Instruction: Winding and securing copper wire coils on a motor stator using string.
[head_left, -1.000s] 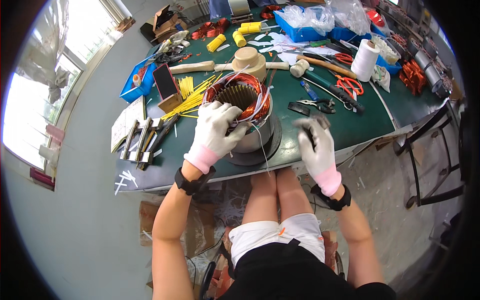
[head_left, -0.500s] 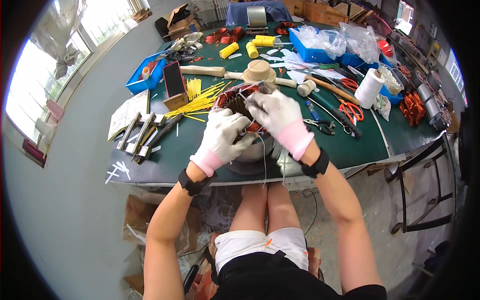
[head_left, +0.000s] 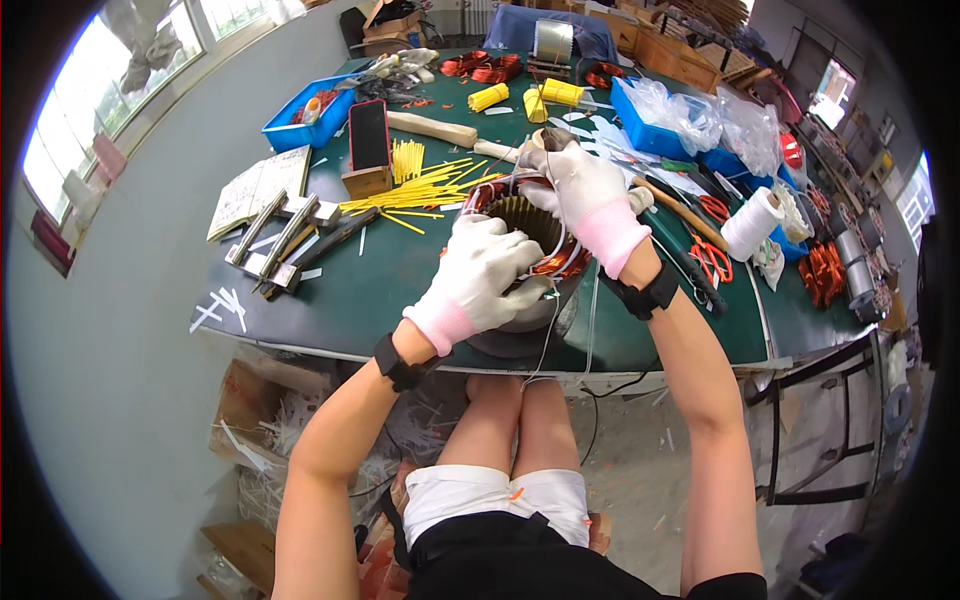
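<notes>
A motor stator [head_left: 515, 338] with orange-red copper windings [head_left: 570, 262] stands upright at the table's near edge, its ribbed bore facing up. My left hand [head_left: 485, 272], in a white glove with a pink cuff, is curled over the left rim of the windings, thumb toward the near side. My right hand [head_left: 585, 185], gloved alike, is bent over the far right rim with its fingers closed; whatever they hold is hidden. White cord [head_left: 592, 320] hangs down the stator's near side, and white strands run along the windings.
Yellow sticks [head_left: 425, 190], a phone [head_left: 370, 135] on a wooden block and metal bars [head_left: 270, 235] lie left. A mallet handle [head_left: 680, 212], orange-handled scissors [head_left: 711, 260] and a cord spool [head_left: 752, 225] lie right. Blue bins [head_left: 310, 115] and yellow bundles [head_left: 489, 97] stand farther back.
My right hand has moved to the far side of the rim, uncovering more of the bore. My left hand keeps its place on the left rim. The whole view has shifted slightly.
</notes>
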